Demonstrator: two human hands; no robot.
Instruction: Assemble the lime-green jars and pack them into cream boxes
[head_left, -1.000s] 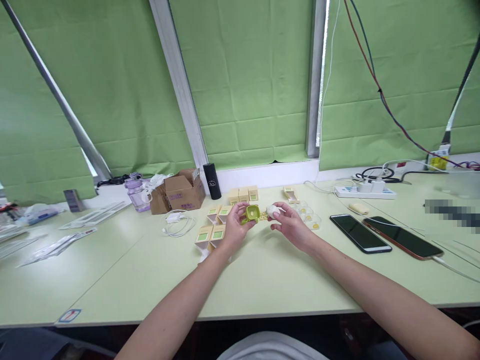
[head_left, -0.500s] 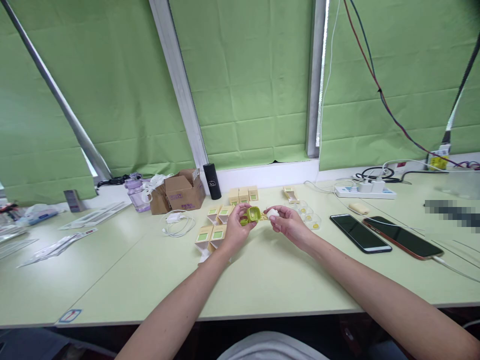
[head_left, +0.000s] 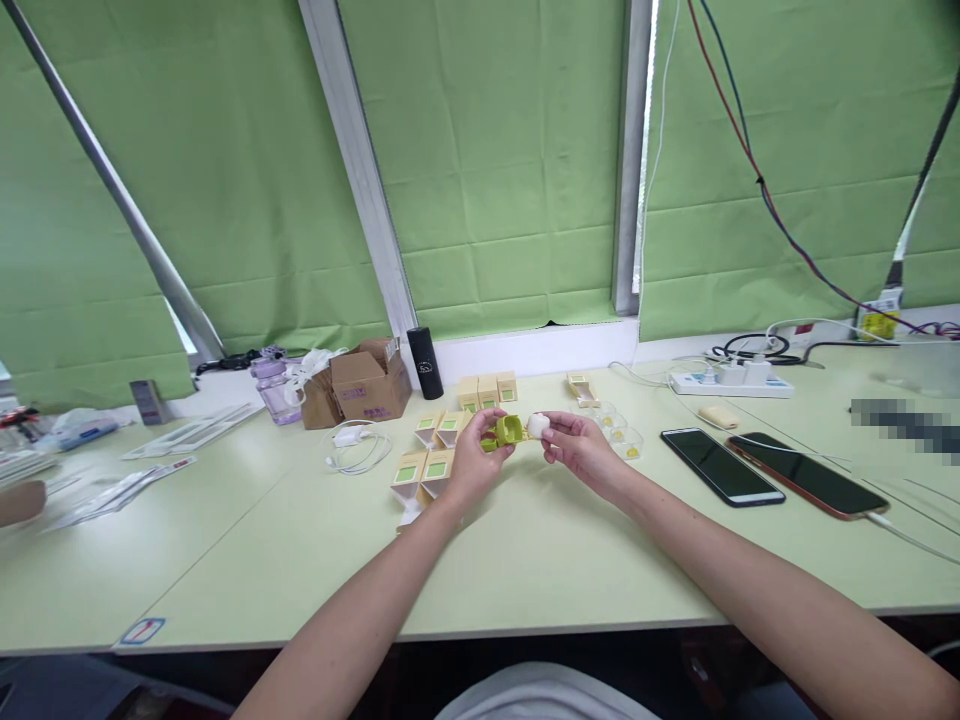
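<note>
left hand [head_left: 472,460] grips a green case [head_left: 510,430] — right hand [head_left: 585,452] pinches a white piece [head_left: 538,425]

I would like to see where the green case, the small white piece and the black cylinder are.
Green case [head_left: 510,430]: head view, hollow inside.
Small white piece [head_left: 538,425]: head view, visible face.
Black cylinder [head_left: 426,364]: head view, its side.

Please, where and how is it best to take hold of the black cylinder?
I would grip the black cylinder around its middle, coming from the right: it stands on end, slim and round, while the cardboard box sits close on its left.
</note>
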